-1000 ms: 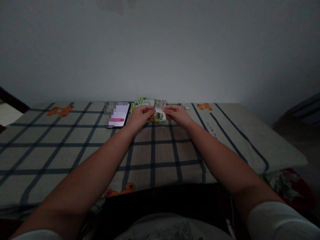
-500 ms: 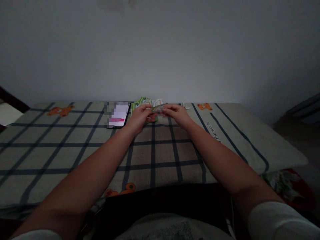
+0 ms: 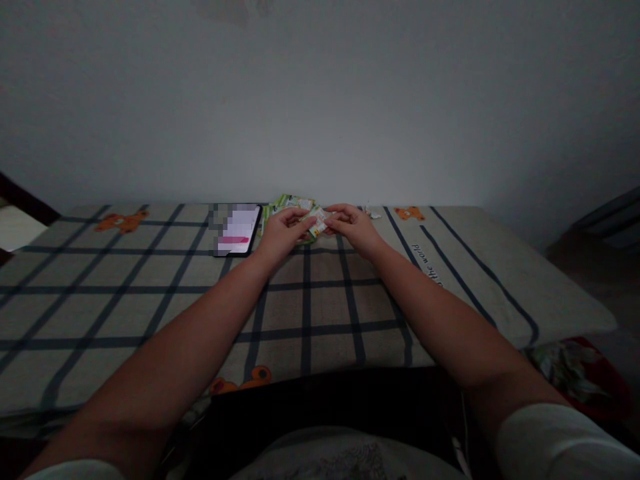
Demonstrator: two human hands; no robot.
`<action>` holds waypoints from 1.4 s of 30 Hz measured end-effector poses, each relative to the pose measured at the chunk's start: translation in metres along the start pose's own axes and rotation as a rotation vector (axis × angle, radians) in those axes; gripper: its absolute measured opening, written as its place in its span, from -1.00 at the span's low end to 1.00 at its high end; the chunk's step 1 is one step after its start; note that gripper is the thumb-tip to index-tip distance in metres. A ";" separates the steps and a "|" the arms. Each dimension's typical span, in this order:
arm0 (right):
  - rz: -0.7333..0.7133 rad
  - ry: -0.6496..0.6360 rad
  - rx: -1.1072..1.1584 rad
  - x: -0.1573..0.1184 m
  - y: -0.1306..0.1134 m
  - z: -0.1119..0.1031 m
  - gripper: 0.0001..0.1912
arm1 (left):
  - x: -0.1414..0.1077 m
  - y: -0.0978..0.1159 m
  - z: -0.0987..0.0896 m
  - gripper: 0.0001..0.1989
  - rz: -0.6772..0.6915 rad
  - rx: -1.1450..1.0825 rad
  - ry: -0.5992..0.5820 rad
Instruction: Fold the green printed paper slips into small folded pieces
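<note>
Between my hands is a small green and white packet (image 3: 319,223). My left hand (image 3: 285,232) pinches its left side with thumb and fingers. The right edge of the packet is pinched by my right hand (image 3: 354,227). More green packets (image 3: 295,200) lie on the cloth behind and beneath my left hand, partly hidden by it. A phone (image 3: 239,230) with a lit screen rests just left of my left hand.
A checked cloth (image 3: 327,303) with bear prints covers the table, which meets a grey wall (image 3: 320,100). A crumpled white scrap (image 3: 373,213) lies right of my right hand. Below the table's right edge is a red container (image 3: 607,380) with plastic in it.
The packet between my hands has turned, so its printed green and white face now shows. My left thumb has shifted slightly right over it.
</note>
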State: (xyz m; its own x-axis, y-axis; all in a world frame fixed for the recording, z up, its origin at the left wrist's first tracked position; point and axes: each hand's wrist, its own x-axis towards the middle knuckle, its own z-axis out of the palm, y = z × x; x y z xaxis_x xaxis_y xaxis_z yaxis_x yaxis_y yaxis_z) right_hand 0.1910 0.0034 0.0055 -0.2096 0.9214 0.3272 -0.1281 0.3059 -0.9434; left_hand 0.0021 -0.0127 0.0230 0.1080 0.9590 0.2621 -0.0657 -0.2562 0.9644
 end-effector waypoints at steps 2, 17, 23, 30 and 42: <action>0.028 -0.004 -0.003 0.000 0.001 0.000 -0.56 | 0.001 -0.003 -0.001 -0.60 0.012 0.029 -0.002; 0.072 -0.059 -0.091 -0.004 -0.005 0.003 -0.67 | 0.004 -0.008 -0.005 -0.71 0.110 0.144 -0.062; 0.097 -0.024 -0.046 -0.001 0.001 0.002 -0.61 | 0.006 -0.010 -0.004 -0.68 0.080 0.048 -0.065; 0.029 -0.028 -0.218 -0.001 -0.001 -0.004 -0.66 | 0.004 -0.008 -0.004 -0.65 -0.012 0.100 -0.088; 0.068 -0.042 -0.147 -0.001 0.003 0.000 -0.61 | 0.003 -0.008 -0.007 -0.65 0.028 0.177 -0.007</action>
State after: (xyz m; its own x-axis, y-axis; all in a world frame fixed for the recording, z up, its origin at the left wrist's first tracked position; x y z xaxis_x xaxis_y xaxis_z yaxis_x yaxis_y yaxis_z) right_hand 0.1907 0.0038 0.0026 -0.2540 0.9313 0.2609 0.0303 0.2773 -0.9603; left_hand -0.0039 -0.0066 0.0158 0.1160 0.9505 0.2883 0.1072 -0.3005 0.9477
